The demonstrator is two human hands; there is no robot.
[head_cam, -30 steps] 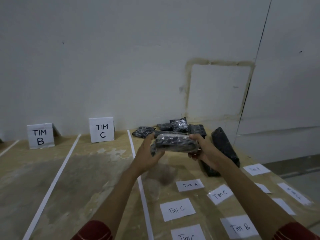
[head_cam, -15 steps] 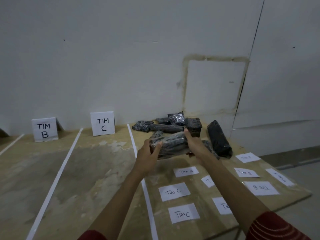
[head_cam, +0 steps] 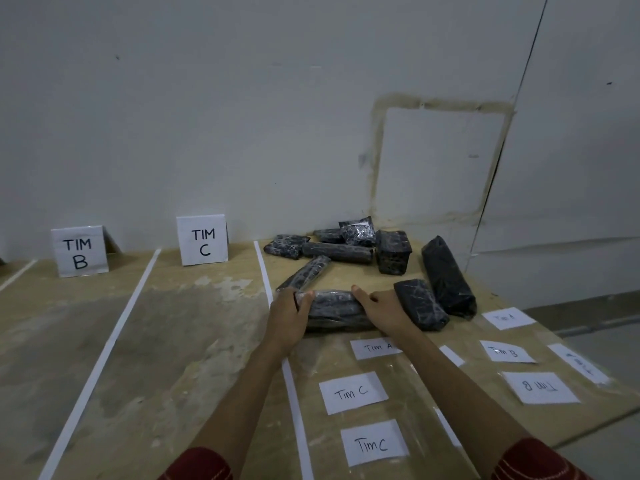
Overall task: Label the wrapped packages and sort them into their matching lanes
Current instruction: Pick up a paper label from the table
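The black plastic-wrapped package (head_cam: 334, 309) lies on the plywood table (head_cam: 194, 327) just right of the white lane tape (head_cam: 277, 327), clasped endwise between the left hand (head_cam: 289, 317) and right hand (head_cam: 382, 311).

Wrapped packages (head_cam: 337, 251): black under glossy clear film, pale crackled highlights. Table (head_cam: 194, 327): tan board, grey worn patches. Lane lines (head_cam: 104, 344): white. Lane signs (head_cam: 202, 240): white, black block letters. Paper labels (head_cam: 352, 392): white, dark handwriting; far-right ones too blurred to read. Sleeves (head_cam: 197, 465): dark red, possibly lighter stitching. Wall: off-white, with a tan rectangular outline (head_cam: 440, 102).
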